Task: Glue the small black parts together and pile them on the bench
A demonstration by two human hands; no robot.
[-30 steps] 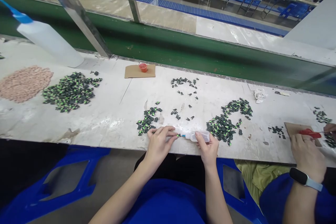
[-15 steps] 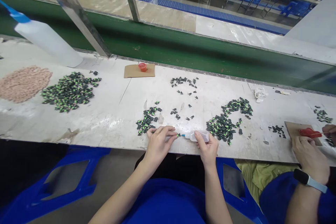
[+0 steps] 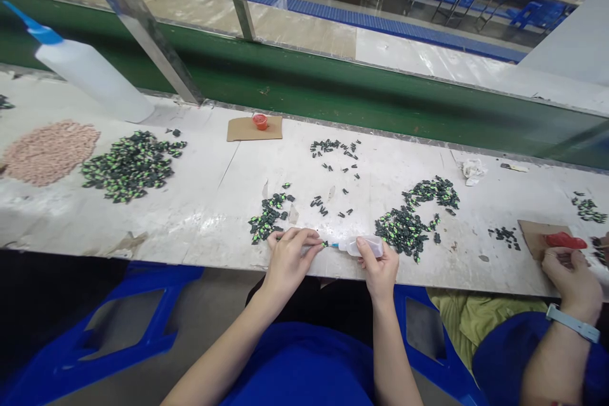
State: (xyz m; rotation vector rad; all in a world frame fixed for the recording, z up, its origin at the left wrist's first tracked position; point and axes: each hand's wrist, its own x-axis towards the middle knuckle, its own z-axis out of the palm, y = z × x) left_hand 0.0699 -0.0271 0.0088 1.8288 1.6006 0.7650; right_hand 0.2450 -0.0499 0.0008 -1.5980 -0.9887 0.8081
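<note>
My left hand pinches a small black-and-green part between thumb and fingertips, low over the table's front edge. Facing it from the right, a small clear squeeze bottle with a thin blue-based tip lies sideways in my right hand, whose fingers are wrapped round it. The tip is at or very close to the part; contact is too small to tell. Just beyond my left hand lies a small heap of black-and-green parts. A larger heap of black-and-green parts sits beside my right hand.
Loose black pieces are scattered mid-table. Further left are another dark green pile, a pink pile and a large white bottle. A red cup stands on cardboard. At right, a co-worker's hand holds something red.
My right hand and the squeeze bottle have shifted slightly right, away from the part. My left hand stays nearly still. The co-worker's wrist has turned and that hand has moved a little right.
</note>
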